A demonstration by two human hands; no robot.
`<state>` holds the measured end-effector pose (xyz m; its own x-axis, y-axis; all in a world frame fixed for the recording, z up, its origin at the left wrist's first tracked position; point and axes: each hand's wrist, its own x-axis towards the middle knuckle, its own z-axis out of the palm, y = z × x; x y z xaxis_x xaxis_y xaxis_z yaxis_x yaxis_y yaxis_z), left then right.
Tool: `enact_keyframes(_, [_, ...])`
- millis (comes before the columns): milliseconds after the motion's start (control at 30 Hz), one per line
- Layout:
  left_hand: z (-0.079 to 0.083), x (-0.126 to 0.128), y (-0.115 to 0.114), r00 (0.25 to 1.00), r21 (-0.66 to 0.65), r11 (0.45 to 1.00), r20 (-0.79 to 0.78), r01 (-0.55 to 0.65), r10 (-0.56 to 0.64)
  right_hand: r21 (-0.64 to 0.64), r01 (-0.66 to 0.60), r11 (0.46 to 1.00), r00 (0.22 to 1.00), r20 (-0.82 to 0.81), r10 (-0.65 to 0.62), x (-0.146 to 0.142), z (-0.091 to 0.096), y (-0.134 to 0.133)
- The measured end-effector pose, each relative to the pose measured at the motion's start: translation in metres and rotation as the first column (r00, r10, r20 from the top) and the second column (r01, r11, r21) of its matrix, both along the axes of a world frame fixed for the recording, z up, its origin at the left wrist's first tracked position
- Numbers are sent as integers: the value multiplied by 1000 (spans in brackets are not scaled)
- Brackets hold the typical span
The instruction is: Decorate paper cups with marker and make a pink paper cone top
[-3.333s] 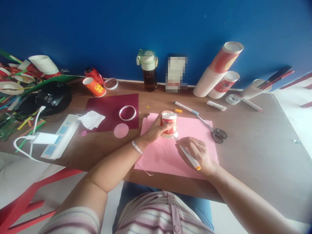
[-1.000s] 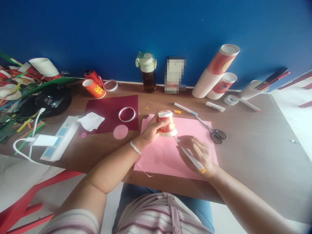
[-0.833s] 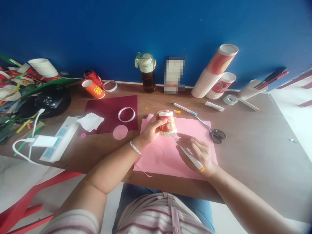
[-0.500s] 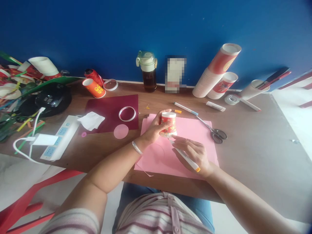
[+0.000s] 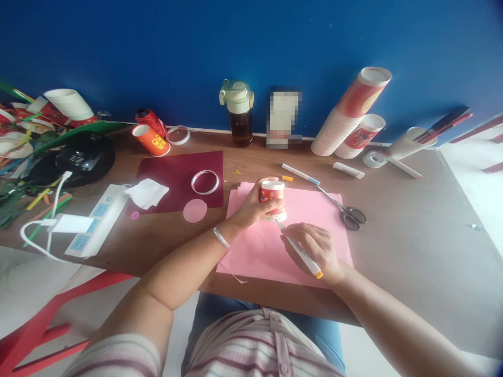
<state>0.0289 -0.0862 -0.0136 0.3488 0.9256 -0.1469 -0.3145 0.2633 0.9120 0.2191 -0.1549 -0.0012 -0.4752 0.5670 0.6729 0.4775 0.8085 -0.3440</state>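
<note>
My left hand point(image 5: 256, 205) is wrapped round a red paper cup point(image 5: 272, 196) with a white base rim and a printed pattern, holding it over the pink paper point(image 5: 247, 256). Its thumb lies across the front of the cup. In my right hand point(image 5: 314, 242) is a white marker point(image 5: 302, 255) with an orange end, gripped like a pen. The marker's tip is close to the cup's lower edge; whether it touches I cannot tell. A small orange marker cap point(image 5: 286, 178) lies just beyond the paper. A curved outline shows on the pink sheet.
Scissors point(image 5: 351, 217) lie at the paper's right edge, with a second marker point(image 5: 298, 173) behind. Stacked cups point(image 5: 338, 128), a bottle point(image 5: 240, 123) and a tape roll point(image 5: 375, 158) stand along the wall. Leftward are a dark red sheet point(image 5: 168, 180), a pink disc point(image 5: 195, 210) and a power strip point(image 5: 100, 225).
The cup has turned slightly in my left hand, its printed pattern shifting. My right hand and the marker tip have moved a little to the right.
</note>
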Motion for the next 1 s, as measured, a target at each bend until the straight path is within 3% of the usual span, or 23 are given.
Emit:
enact_keyframes(167, [1,1,0,1000,10,1000,-3,3,-3,-41,0,999,1000,19,0,0,-3,-1])
enact_keyframes(1000, [4,1,0,999,30,1000,-53,-2,4,-7,6,1000,999,41,-5,0,-2,0])
